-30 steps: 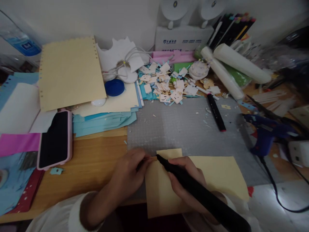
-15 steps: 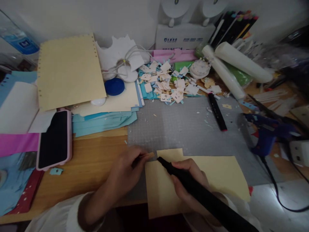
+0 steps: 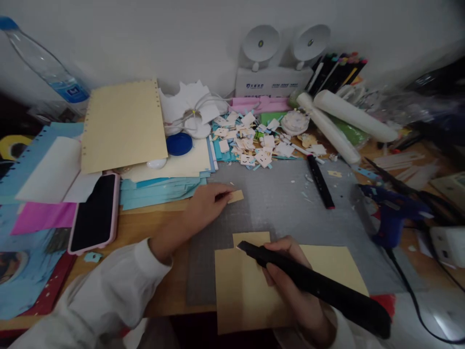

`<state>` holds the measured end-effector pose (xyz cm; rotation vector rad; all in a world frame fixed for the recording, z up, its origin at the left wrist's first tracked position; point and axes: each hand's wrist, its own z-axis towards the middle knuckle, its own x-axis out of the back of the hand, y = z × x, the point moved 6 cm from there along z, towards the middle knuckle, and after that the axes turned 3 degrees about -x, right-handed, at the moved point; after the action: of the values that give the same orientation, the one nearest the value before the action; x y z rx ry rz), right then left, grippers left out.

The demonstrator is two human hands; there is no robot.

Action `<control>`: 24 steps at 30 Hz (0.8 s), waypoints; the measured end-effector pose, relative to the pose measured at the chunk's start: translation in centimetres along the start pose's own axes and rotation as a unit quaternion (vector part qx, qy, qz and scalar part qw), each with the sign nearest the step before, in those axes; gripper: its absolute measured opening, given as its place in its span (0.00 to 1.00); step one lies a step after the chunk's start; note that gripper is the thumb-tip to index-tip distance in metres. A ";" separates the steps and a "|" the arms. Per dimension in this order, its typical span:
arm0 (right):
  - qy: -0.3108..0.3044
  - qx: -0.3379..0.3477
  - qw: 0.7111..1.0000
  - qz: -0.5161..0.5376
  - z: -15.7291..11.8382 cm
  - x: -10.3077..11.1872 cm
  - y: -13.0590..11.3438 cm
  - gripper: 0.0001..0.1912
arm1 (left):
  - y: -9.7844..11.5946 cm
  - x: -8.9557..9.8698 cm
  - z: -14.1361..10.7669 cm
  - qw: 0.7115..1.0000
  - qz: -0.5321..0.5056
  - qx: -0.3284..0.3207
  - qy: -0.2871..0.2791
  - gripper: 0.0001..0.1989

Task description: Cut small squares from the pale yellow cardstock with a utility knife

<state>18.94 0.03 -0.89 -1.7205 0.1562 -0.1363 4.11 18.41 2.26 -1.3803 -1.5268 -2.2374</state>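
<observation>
My left hand (image 3: 205, 206) pinches a small cream paper piece (image 3: 237, 196) over the grey cutting mat (image 3: 279, 203). In my right hand (image 3: 296, 281) is a black utility knife (image 3: 308, 281), its short blade tip pointing up and left. Beneath the knife lies a larger sheet of cream paper (image 3: 240, 291), with a notch at its upper left corner and its near edge past the table edge. The right hand hides part of that sheet.
Many small paper pieces (image 3: 250, 140) with drawn faces are heaped behind the mat. A black marker (image 3: 319, 182) lies on the mat, with a blue glue gun (image 3: 392, 213) to its right. A phone (image 3: 94, 213) and stacked papers (image 3: 123, 131) are at left, a bottle (image 3: 51, 68) behind.
My left hand has moved up and away from the large sheet, carrying the small paper piece. The right hand stays over the sheet with the knife. The camera view has tilted upward a little.
</observation>
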 end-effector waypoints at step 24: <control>0.140 0.144 0.968 -0.152 -0.9 3.6 -2.3 0.15 | 8.4 -9.5 -14.3 0.934 0.277 -0.206 -0.095 0.36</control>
<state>22.40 -1.12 1.57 -1.4185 0.0736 -0.6025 5.31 -0.58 0.06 -1.8889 -0.5770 -2.1533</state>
